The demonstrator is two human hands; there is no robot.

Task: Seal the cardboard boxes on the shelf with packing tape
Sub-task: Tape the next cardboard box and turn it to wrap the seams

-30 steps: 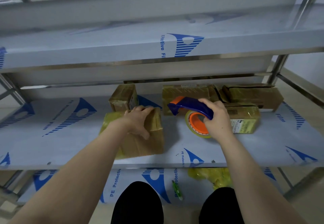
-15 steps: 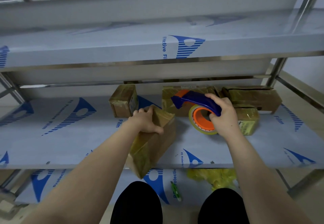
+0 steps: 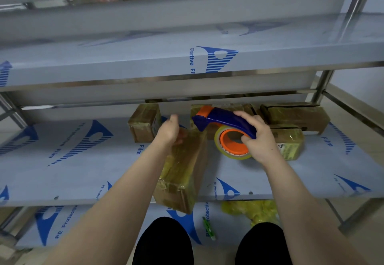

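Two hands at the middle shelf, one box between them.
Taped cardboard box [image 3: 182, 171] lies lengthwise on the shelf [image 3: 83, 171], its near end overhanging the near edge. Left hand [image 3: 169, 128] sits at the box's far end, blurred; cannot tell whether the fingers clasp it. Right hand [image 3: 257, 138] is clenched round the blue handle of the tape dispenser [image 3: 226, 119], just right of the box's far end. Other boxes [image 3: 295, 115] line the far side.
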